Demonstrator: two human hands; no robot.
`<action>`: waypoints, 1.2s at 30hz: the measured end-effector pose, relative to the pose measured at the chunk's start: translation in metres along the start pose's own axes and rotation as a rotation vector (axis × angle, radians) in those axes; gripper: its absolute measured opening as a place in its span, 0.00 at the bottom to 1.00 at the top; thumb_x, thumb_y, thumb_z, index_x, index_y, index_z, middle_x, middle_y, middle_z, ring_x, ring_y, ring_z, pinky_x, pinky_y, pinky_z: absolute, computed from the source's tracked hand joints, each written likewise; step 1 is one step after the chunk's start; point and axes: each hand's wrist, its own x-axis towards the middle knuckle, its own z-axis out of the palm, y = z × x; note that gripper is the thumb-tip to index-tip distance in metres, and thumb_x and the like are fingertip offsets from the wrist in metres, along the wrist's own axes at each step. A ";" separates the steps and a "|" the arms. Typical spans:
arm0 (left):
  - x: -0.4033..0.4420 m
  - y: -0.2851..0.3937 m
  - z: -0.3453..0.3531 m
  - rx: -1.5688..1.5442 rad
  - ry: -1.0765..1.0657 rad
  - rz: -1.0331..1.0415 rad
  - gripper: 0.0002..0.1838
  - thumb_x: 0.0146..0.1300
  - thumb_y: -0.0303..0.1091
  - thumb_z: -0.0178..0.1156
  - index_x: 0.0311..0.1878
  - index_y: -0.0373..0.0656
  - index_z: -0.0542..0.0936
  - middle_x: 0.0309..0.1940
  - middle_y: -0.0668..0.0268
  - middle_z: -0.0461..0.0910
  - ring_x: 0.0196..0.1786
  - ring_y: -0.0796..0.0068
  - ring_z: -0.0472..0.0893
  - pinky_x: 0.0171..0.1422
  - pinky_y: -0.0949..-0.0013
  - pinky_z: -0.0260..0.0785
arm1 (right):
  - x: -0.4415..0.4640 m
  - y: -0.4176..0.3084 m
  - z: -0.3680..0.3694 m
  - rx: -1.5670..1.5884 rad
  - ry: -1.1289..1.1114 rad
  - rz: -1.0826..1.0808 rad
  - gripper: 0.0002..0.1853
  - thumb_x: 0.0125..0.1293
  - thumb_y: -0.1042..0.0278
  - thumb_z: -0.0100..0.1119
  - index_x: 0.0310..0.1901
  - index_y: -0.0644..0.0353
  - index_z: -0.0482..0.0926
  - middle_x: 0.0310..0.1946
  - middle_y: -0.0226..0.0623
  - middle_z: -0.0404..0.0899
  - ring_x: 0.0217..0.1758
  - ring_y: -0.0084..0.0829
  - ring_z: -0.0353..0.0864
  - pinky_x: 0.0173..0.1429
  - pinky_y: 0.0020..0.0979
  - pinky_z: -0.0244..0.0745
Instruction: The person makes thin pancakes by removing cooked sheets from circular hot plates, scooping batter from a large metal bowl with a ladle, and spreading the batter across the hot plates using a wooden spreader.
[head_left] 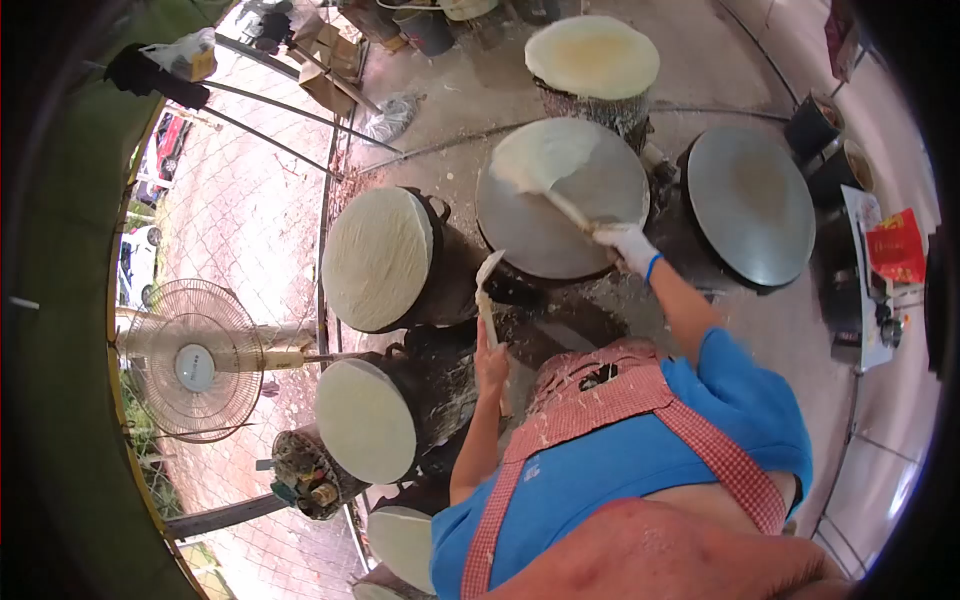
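My right hand point(628, 248), in a white glove with a blue band at the wrist, grips a wooden batter spreader point(568, 208). The spreader's far end meets pale batter point(545, 155) covering the upper left part of a round grey griddle point(600, 225). Bare metal shows on the rest of that griddle. Lower and to the left, my left hand point(490, 365) is closed round the handle of a narrow spatula point(487, 285). Pale batter coats the spatula's tip, which is held off the griddle's lower left edge.
Batter-covered round griddles stand at the left point(378, 258), lower left point(365, 420) and back point(592, 57). A bare griddle point(750, 205) is at right. A fan point(195, 365) stands at far left. A red packet point(895, 247) lies on a side table point(862, 225).
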 end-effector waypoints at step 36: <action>-0.138 0.045 0.036 -1.160 0.384 -0.858 0.37 0.54 0.20 0.49 0.65 0.57 0.50 0.15 0.71 0.58 0.10 0.81 0.57 0.11 0.74 0.48 | 0.070 -0.110 -0.103 -0.533 -0.459 0.331 0.15 0.49 0.66 0.62 0.39 0.62 0.79 0.13 0.30 0.69 0.09 0.20 0.62 0.12 0.25 0.52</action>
